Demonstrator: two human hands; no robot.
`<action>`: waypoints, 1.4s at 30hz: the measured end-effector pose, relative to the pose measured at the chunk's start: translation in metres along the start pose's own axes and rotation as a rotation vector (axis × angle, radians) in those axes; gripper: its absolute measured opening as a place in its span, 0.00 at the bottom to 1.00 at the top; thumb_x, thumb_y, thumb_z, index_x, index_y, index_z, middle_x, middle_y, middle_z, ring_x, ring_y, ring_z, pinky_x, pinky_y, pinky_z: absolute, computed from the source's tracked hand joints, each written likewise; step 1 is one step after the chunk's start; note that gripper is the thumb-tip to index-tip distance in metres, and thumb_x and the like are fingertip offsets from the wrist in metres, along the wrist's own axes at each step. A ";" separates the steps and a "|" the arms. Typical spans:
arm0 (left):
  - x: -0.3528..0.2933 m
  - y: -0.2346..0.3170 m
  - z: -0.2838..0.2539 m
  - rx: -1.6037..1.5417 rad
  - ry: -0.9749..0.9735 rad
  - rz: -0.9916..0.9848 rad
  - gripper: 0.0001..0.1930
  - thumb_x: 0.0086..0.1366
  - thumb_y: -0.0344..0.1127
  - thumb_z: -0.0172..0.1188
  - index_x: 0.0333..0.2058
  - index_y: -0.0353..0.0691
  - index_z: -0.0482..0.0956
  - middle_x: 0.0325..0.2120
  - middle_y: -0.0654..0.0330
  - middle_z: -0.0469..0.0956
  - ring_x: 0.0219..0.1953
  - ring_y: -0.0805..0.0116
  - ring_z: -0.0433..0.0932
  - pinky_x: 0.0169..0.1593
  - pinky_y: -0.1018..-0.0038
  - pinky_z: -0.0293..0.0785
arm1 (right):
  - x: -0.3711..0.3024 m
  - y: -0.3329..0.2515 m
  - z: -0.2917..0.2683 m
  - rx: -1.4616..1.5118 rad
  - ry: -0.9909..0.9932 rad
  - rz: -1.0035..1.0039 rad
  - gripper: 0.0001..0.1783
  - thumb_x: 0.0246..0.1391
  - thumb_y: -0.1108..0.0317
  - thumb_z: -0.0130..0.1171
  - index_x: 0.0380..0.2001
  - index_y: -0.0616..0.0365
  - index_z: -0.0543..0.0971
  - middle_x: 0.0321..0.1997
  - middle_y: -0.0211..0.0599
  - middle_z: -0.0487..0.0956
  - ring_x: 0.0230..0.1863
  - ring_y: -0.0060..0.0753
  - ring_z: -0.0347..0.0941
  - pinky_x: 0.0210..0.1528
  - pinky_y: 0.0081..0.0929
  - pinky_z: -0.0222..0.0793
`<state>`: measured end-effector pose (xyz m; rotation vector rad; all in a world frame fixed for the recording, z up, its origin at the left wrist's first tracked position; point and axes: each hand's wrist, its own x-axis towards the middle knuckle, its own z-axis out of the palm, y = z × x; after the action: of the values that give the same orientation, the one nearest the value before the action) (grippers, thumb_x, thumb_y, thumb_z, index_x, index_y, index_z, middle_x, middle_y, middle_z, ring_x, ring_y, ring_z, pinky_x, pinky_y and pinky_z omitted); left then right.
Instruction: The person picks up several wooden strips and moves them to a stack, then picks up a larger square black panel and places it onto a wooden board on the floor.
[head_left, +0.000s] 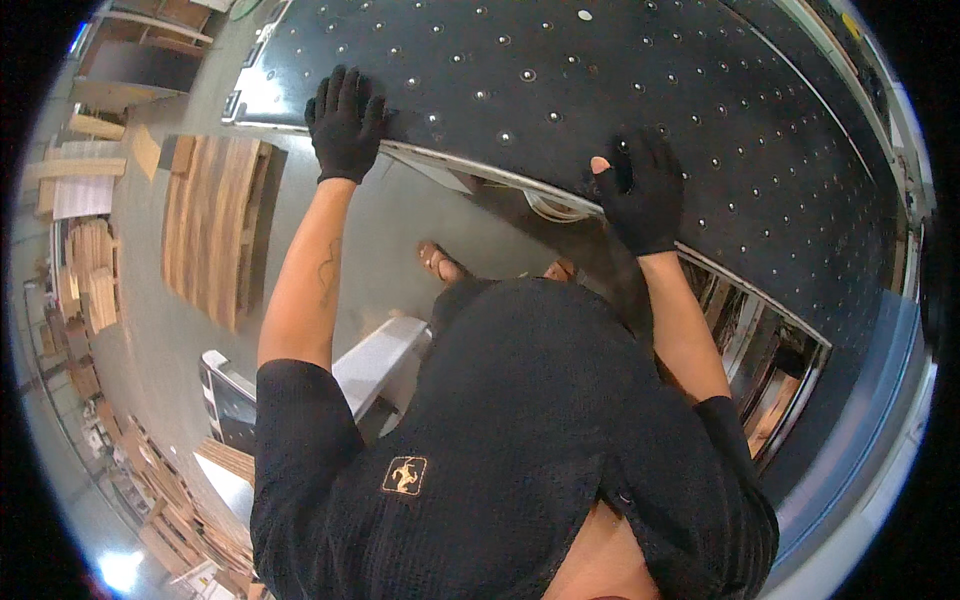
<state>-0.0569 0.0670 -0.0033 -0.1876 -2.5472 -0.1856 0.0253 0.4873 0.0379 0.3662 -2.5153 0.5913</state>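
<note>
A large black table (560,70) studded with small round rollers fills the upper part of the view. My left hand (346,122), in a black glove, lies flat on the table's near metal edge with its fingers spread. My right hand (640,190), also in a black glove with one fingertip bare, rests on the same edge further right, fingers curled over it. Neither hand holds a loose object. My black shirt hides the space below the table's edge.
A stack of wooden boards (212,225) lies on the grey floor at the left. More wood piles (85,270) stand along the far left. A light grey machine part (375,360) sits by my left side. A sandalled foot (440,262) shows on the floor.
</note>
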 end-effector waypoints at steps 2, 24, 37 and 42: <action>-0.001 0.018 0.000 -0.021 0.036 -0.002 0.27 0.72 0.50 0.56 0.62 0.41 0.74 0.65 0.47 0.71 0.67 0.43 0.67 0.67 0.50 0.58 | -0.001 0.002 -0.003 0.053 -0.082 0.020 0.25 0.57 0.47 0.66 0.43 0.61 0.82 0.46 0.53 0.81 0.52 0.62 0.75 0.59 0.53 0.67; 0.063 0.005 0.019 -0.191 -0.229 0.271 0.34 0.69 0.62 0.55 0.65 0.45 0.72 0.69 0.53 0.67 0.71 0.47 0.62 0.73 0.50 0.53 | 0.013 -0.018 0.012 -0.076 -0.072 0.074 0.24 0.58 0.52 0.67 0.47 0.62 0.82 0.46 0.51 0.83 0.48 0.55 0.80 0.53 0.45 0.74; 0.118 0.031 0.044 -0.379 -0.248 0.372 0.27 0.68 0.50 0.60 0.60 0.42 0.75 0.65 0.48 0.70 0.71 0.48 0.63 0.71 0.50 0.55 | 0.014 -0.010 0.001 -0.143 0.030 0.143 0.27 0.52 0.43 0.68 0.40 0.56 0.82 0.40 0.48 0.80 0.43 0.58 0.77 0.48 0.47 0.72; 0.120 0.036 0.033 -0.226 -0.347 0.506 0.20 0.69 0.44 0.58 0.54 0.41 0.79 0.62 0.47 0.73 0.66 0.42 0.67 0.66 0.49 0.63 | 0.008 -0.017 -0.009 -0.115 -0.030 0.259 0.27 0.56 0.45 0.62 0.45 0.58 0.83 0.51 0.56 0.79 0.56 0.60 0.72 0.63 0.52 0.66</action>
<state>-0.1673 0.1196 0.0391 -1.0145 -2.7096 -0.2592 0.0284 0.4759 0.0544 0.0062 -2.6315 0.5373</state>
